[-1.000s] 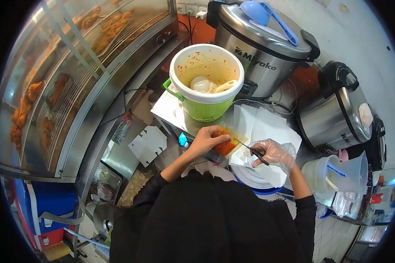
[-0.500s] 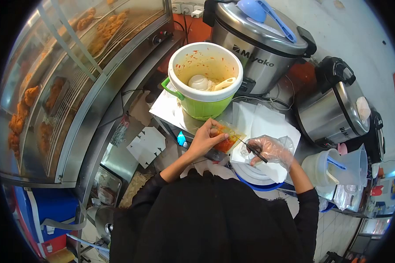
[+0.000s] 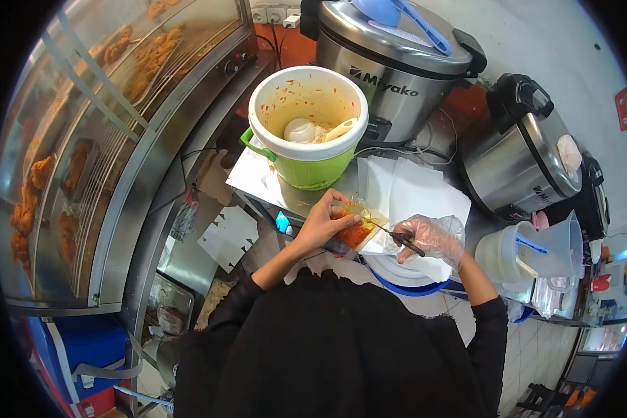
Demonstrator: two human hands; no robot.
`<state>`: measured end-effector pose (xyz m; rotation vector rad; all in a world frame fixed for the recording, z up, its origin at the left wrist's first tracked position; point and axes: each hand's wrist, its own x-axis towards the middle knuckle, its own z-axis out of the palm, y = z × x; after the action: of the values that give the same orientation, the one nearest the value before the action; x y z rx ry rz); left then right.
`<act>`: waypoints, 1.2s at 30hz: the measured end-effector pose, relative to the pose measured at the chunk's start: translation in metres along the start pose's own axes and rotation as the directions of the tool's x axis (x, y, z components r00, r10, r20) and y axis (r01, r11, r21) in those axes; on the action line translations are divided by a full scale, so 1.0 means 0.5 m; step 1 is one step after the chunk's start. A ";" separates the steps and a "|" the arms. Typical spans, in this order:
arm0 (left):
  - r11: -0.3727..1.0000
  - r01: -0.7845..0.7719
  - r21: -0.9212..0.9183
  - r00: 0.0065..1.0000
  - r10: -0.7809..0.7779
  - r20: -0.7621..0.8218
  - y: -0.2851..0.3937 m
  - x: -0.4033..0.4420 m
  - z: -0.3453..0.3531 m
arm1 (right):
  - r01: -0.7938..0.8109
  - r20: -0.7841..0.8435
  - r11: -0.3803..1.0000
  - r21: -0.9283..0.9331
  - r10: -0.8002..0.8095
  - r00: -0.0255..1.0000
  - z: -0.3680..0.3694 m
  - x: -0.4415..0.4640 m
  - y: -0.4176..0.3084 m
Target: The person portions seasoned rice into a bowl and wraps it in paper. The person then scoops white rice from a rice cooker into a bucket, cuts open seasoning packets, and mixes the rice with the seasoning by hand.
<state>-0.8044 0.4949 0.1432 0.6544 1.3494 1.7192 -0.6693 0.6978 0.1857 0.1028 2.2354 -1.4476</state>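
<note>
My left hand (image 3: 327,221), bare, pinches the upper edge of a small clear plastic sachet (image 3: 356,232) with orange-red sauce in it. A thin clear plastic glove covers my right hand (image 3: 426,240), which is closed round dark-handled scissors (image 3: 405,241). The scissors' thin blades point left and reach the sachet's upper right part; whether they have cut it I cannot tell. White paper sheets (image 3: 425,191) lie beneath and behind my right hand. Just beyond my left hand stands a green and white bucket (image 3: 306,164), with a white bowl and a cream-coloured scoop inside.
A large steel rice cooker (image 3: 397,83) stands behind the bucket, a blue ladle (image 3: 425,31) on its lid. Farther right are a second cooker (image 3: 512,160) and plastic containers (image 3: 501,258). A glass cabinet (image 3: 118,153) of fried food fills the left. Below the sachet is a blue-rimmed tub (image 3: 414,289).
The view has shifted slightly, so the counter items sit a little farther left. Both hands keep their grips, with the scissors still at the sachet.
</note>
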 end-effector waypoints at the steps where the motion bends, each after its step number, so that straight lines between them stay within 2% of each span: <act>1: 1.000 0.003 -0.001 1.000 -0.003 0.002 -0.001 0.001 0.002 | -0.004 0.015 1.000 -0.012 0.004 1.000 -0.001 -0.003 0.006; 2: 1.000 0.001 0.002 1.000 -0.001 -0.013 -0.003 0.002 0.004 | -0.006 0.016 1.000 -0.010 0.006 1.000 -0.006 -0.006 0.006; 4: 1.000 -0.003 0.005 0.999 0.003 -0.034 -0.007 0.005 -0.001 | -0.001 0.092 0.984 -0.179 0.017 0.996 -0.029 -0.013 0.002; 5: 0.999 -0.006 -0.044 0.996 0.002 -0.087 -0.012 0.009 -0.012 | 0.021 -0.022 0.980 -0.199 -0.026 0.999 -0.071 -0.015 0.082; 6: 0.996 -0.011 -0.093 0.991 -0.002 -0.134 -0.014 0.011 -0.020 | -0.033 -0.182 0.999 -0.031 0.027 0.983 -0.092 -0.025 0.087; 7: 0.996 -0.014 -0.093 0.990 0.000 -0.140 -0.008 0.010 -0.023 | -0.274 -0.326 0.956 -0.106 0.227 0.918 -0.125 -0.024 0.103; 8: 0.996 -0.001 -0.084 0.991 -0.010 -0.137 0.000 0.009 -0.024 | -0.311 -0.448 0.946 -0.097 0.237 0.862 -0.143 -0.025 0.088; 9: 0.997 0.011 -0.075 0.991 -0.021 -0.132 0.008 0.008 -0.023 | -0.373 -0.546 0.875 -0.309 0.158 0.823 -0.161 -0.030 0.080; 10: 0.997 0.008 -0.074 0.991 -0.018 -0.133 0.014 0.008 -0.018 | -0.371 -0.546 0.875 -0.311 0.155 0.823 -0.188 -0.017 0.142; 12: 0.994 0.003 -0.110 0.993 -0.016 -0.118 0.024 0.011 -0.008 | -0.190 -0.644 0.814 -0.549 -0.267 0.717 -0.238 0.031 0.304; 13: 0.994 0.000 -0.109 0.993 -0.013 -0.119 0.023 0.014 -0.005 | -0.259 -0.733 0.846 -0.467 -0.206 0.648 -0.248 0.046 0.304; 14: 0.993 0.000 -0.117 0.994 -0.013 -0.106 0.022 0.016 -0.003 | -0.256 -0.733 0.845 -0.469 -0.210 0.647 -0.235 0.049 0.262; 16: 0.992 -0.004 -0.126 0.995 -0.008 -0.099 0.025 0.018 0.000 | -0.288 -0.834 0.883 -0.370 -0.179 0.522 -0.199 0.048 0.163; 17: 0.993 0.021 -0.120 0.995 -0.032 -0.094 0.030 0.018 0.003 | -0.005 -0.746 0.961 -0.278 -0.212 0.631 -0.174 0.044 0.124; 19: 0.992 0.045 -0.115 0.995 -0.056 -0.087 0.031 0.022 0.002 | 0.222 -0.508 0.964 0.143 -0.122 0.853 -0.095 0.026 0.022; 20: 0.996 0.041 -0.073 0.998 -0.045 -0.046 0.025 0.028 -0.001 | 0.271 -0.460 0.963 0.004 -0.238 0.855 -0.063 0.025 -0.019; 21: 0.999 0.037 -0.031 0.999 -0.037 -0.002 0.020 0.034 -0.003 | 0.246 -0.361 0.938 -0.243 -0.323 0.875 -0.051 0.025 -0.052; 22: 0.999 0.040 -0.031 0.999 -0.040 0.004 0.018 0.040 -0.004 | 0.242 -0.367 0.940 -0.240 -0.319 0.874 -0.046 0.026 -0.073; 24: 0.997 0.074 -0.006 0.995 -0.074 0.074 0.019 0.051 -0.007 | 0.112 -0.132 0.971 -0.212 -0.142 0.981 -0.044 0.032 -0.099; 25: 0.997 0.072 -0.006 0.995 -0.071 0.077 0.013 0.055 -0.008 | 0.122 -0.102 0.984 -0.133 -0.136 0.985 -0.043 0.038 -0.091; 26: 0.999 0.036 -0.003 0.998 -0.036 0.059 0.006 0.061 -0.009 | 0.121 -0.102 0.983 -0.137 -0.136 0.985 -0.040 0.044 -0.081; 28: 1.000 -0.001 -0.007 0.999 0.001 0.036 -0.002 0.064 -0.005 | 0.121 -0.082 0.965 0.233 -0.104 0.991 -0.029 0.049 -0.065; 29: 0.901 -0.279 0.332 0.942 0.324 -0.088 -0.005 0.063 0.000 | 0.116 -0.078 0.966 0.231 -0.100 0.992 -0.021 0.050 -0.065; 30: 0.624 -0.433 0.650 0.773 0.629 -0.089 -0.007 0.059 0.003 | 0.130 -0.137 0.937 0.324 -0.090 0.986 -0.010 0.052 -0.067; 31: 0.627 -0.433 0.647 0.773 0.628 -0.091 -0.003 0.048 0.006 | 0.151 -0.197 0.899 0.412 -0.074 0.978 -0.004 0.054 -0.067; 33: 0.433 -0.464 0.773 0.787 0.602 0.136 0.007 0.022 0.013 | 0.135 -0.209 0.901 0.412 -0.050 0.977 0.004 0.062 -0.051; 34: 0.439 -0.462 0.771 0.789 0.600 0.131 0.009 0.016 0.018 | 0.121 -0.219 0.903 0.412 -0.031 0.975 0.008 0.067 -0.042; 36: 0.255 -0.471 0.844 0.769 0.588 0.252 0.012 0.008 0.025 | 0.122 -0.225 0.909 0.400 -0.032 0.974 0.017 0.073 -0.030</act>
<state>-0.7980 0.5045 0.1520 1.8335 2.3274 1.3811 -0.7035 0.6766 0.1800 0.3228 2.0749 -2.0218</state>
